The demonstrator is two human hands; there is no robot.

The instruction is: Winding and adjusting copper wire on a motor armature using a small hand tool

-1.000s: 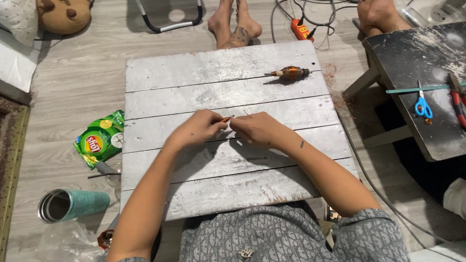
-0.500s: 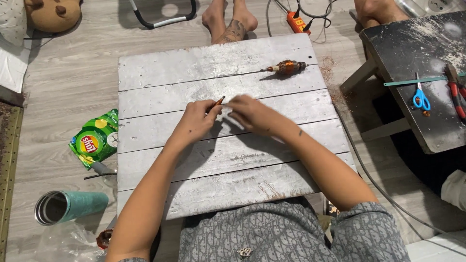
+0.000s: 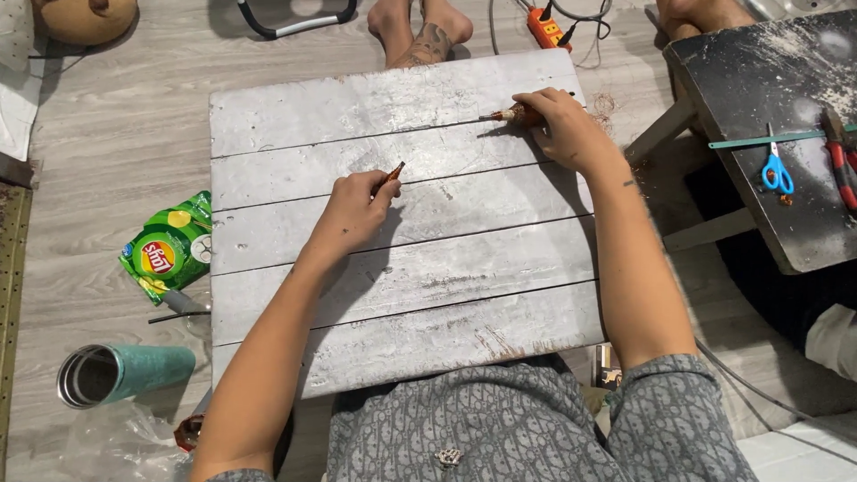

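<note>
My left hand (image 3: 354, 209) rests on a grey wooden plank board (image 3: 411, 295) and pinches a small thin brown piece (image 3: 394, 172) between thumb and fingers. My right hand (image 3: 564, 125) has reached to the board's far right edge and closes on a brown-handled tool (image 3: 504, 114) with a thin metal tip pointing left. The two hands are well apart. The tool's handle is mostly hidden under my fingers.
A green snack bag (image 3: 170, 248) and a teal metal cup (image 3: 120, 375) lie on the floor at left. A dark worktable (image 3: 759, 107) at right holds blue-handled scissors (image 3: 777, 170). Another person's bare feet (image 3: 420, 31) and an orange power strip (image 3: 549, 27) lie beyond the board.
My hands were together at the board's middle. My right hand has moved away to the far right and taken hold of the brown-handled tool. My left hand stays holding the small piece.
</note>
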